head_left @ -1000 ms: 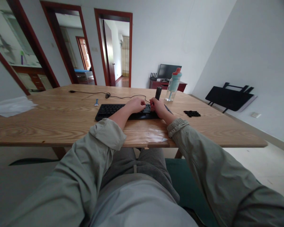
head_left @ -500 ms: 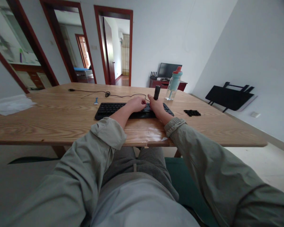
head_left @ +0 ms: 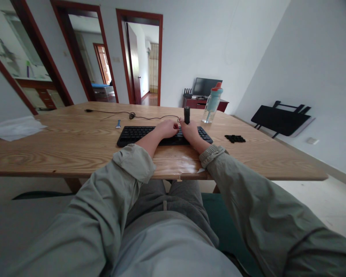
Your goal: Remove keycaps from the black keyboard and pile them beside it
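Two bare hands resting on a flat black computer keyboard point(head_left: 164, 135) near the front middle of a long light wooden table point(head_left: 75, 142). Left hand point(head_left: 167, 129) curled loosely over the keys, nothing visibly gripped. Right hand point(head_left: 190, 132) closed around a short dark cylindrical tool point(head_left: 187, 114), upright over the keys. Beyond, a clear water bottle with orange lid point(head_left: 213, 101); to the right, a small pile of loose black keycaps point(head_left: 234, 138).

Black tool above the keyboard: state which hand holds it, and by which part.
The right hand grips the black tool by its lower end; the upper end sticks up. The left hand rests on the keyboard.
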Demonstrator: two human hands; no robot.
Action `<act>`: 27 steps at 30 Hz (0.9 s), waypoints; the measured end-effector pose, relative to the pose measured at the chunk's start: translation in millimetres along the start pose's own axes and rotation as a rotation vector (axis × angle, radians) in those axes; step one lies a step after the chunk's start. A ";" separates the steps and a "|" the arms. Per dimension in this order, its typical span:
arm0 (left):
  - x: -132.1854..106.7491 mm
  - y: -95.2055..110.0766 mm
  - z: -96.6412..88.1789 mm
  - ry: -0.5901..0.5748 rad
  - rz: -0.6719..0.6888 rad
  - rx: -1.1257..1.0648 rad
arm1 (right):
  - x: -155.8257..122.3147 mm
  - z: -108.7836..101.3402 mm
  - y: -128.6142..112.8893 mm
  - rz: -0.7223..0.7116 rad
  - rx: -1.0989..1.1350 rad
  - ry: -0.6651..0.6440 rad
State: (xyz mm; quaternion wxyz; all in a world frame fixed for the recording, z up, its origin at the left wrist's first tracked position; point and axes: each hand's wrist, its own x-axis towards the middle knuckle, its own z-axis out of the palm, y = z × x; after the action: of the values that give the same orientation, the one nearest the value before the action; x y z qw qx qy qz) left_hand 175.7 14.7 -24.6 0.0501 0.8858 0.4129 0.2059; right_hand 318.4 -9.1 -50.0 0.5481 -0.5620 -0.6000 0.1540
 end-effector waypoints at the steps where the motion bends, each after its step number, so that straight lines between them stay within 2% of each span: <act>1: -0.3 0.3 -0.4 0.005 -0.001 0.009 | -0.5 1.0 1.2 -0.044 -0.008 -0.036; 4: -0.6 -0.2 -1.0 0.018 -0.015 0.029 | -0.3 4.3 4.0 -0.156 0.006 -0.113; 6: -0.1 -1.5 -0.4 0.014 -0.018 0.022 | 1.4 4.4 4.3 -0.150 0.054 -0.096; 10: 0.3 -3.3 1.0 -0.002 -0.009 -0.006 | 5.9 -4.8 0.3 0.010 0.235 0.011; 15: -3.8 1.6 -4.9 0.001 -0.001 0.002 | 13.4 -30.6 -7.3 0.242 0.649 0.077; 18: -7.3 4.5 -11.4 0.015 -0.006 0.006 | 22.4 -53.9 -7.4 0.273 0.797 0.132; 21: -9.4 0.8 -17.3 0.023 -0.011 -0.001 | 32.0 -86.9 1.0 0.270 0.825 0.248; 24: -9.5 -13.7 -22.6 0.028 -0.023 -0.006 | 36.8 -130.2 18.8 0.281 0.802 0.402; 27: -10.6 -37.0 -29.6 0.054 -0.072 0.015 | 33.3 -177.3 42.7 0.304 0.772 0.550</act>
State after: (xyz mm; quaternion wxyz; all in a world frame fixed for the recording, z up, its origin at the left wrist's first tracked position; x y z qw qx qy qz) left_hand 131.3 28.5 -10.7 0.0399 0.8648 0.4473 0.2246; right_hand 495.1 -43.8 -5.7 0.8254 -0.4192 -0.2436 0.2891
